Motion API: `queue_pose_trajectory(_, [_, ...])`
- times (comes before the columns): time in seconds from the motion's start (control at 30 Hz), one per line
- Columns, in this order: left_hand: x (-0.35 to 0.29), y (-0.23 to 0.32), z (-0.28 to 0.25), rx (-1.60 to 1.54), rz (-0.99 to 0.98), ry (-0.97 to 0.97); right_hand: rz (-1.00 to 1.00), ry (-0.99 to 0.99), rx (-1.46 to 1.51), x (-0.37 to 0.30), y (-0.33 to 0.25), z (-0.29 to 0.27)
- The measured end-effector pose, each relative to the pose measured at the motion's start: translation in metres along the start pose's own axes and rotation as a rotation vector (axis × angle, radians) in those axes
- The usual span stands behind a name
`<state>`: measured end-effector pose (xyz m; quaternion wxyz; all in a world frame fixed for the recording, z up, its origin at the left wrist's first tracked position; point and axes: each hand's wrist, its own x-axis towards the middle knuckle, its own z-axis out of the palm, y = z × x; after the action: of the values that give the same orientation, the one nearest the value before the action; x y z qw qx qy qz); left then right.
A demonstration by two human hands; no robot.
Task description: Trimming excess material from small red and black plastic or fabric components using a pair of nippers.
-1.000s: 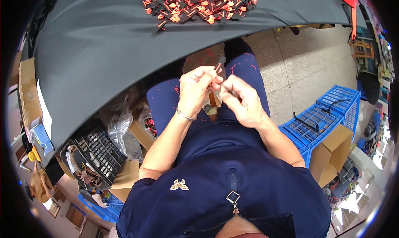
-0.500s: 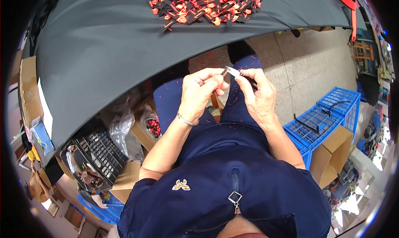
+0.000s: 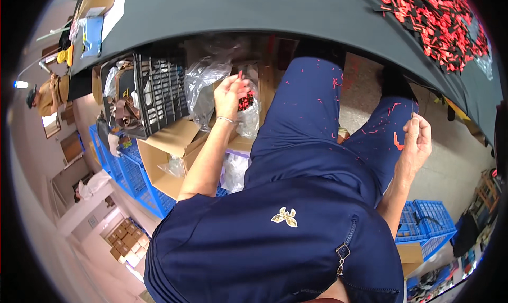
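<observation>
My left hand (image 3: 227,99) is closed, slightly blurred, with a small red-and-black strip (image 3: 241,75) pinched at the fingertips. It hovers by a clear plastic bag (image 3: 247,124) in a carton, which contains red and black pieces (image 3: 246,100). Far to the right, over my right thigh, my right hand (image 3: 414,147) is closed on small snips (image 3: 413,107); only a thin edge of them shows past the fingers. A red scrap (image 3: 398,141) lies on the trouser leg beside that hand. Tiny red trimmings are scattered over both thighs.
A large pile of red and black strips (image 3: 439,28) lies on the dark cloth-covered table (image 3: 254,12). To the left stand a black crate (image 3: 159,91), an open carton (image 3: 169,139) and blue crates (image 3: 127,165). Another blue crate (image 3: 426,218) is at right. A person (image 3: 50,94) is at far left.
My hands have moved apart: the left, with the strip, went left to the plastic bag; the right, with the snips, moved right and lower. The view has swung left.
</observation>
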<state>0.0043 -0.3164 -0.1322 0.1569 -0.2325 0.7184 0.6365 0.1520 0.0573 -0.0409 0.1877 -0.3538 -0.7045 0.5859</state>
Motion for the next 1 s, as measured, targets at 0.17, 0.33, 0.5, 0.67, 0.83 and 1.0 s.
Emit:
queue_pose_trajectory(0.17, [0.024,-0.083,-0.087,0.384,0.102,0.273,-0.022,-0.031,0.021,0.004,-0.005,0.015])
queue_pose_trajectory(0.33, [0.028,-0.055,-0.063,0.129,0.327,0.404,-0.018,0.038,0.041,0.008,-0.006,0.017])
queue_pose_trajectory(0.5, [-0.01,0.075,0.048,0.035,0.678,0.146,0.136,0.033,0.142,0.006,-0.009,0.003])
queue_pose_trajectory(0.67, [-0.038,0.156,0.146,0.311,1.182,-0.262,0.147,-0.006,0.06,0.005,-0.015,0.013])
queue_pose_trajectory(0.83, [-0.017,0.181,0.236,0.551,1.517,-0.441,0.095,-0.051,0.007,0.002,-0.021,0.007])
queue_pose_trajectory(1.0, [-0.011,0.19,0.261,0.849,1.296,-0.477,0.11,-0.042,0.056,-0.001,-0.016,-0.001])
